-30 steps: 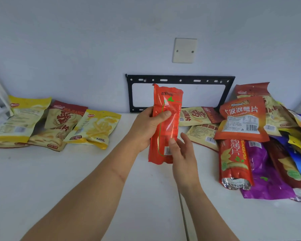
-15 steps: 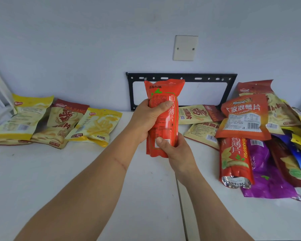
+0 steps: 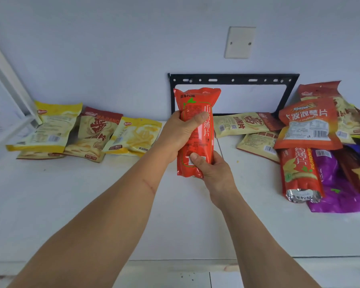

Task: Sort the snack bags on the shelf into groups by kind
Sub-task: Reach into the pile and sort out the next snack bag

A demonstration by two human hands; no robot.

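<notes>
Both hands hold one tall red bag (image 3: 196,132) up in the air, near the middle of the view, above the white shelf (image 3: 92,204). The left hand (image 3: 182,135) wraps around its middle, and the right hand (image 3: 213,170) pinches its bottom end. The bag is shiny and smooth, so it could slip out if the fingers loosen. A hard squeeze might crush the chips inside. At 9 o'clock lie yellow bags (image 3: 92,132), flat and crinkly. At 3 o'clock sits a messy pile (image 3: 324,146) of red, purple and blue bags. That pile looks slippery, so bumping it might make bags slide off.
</notes>
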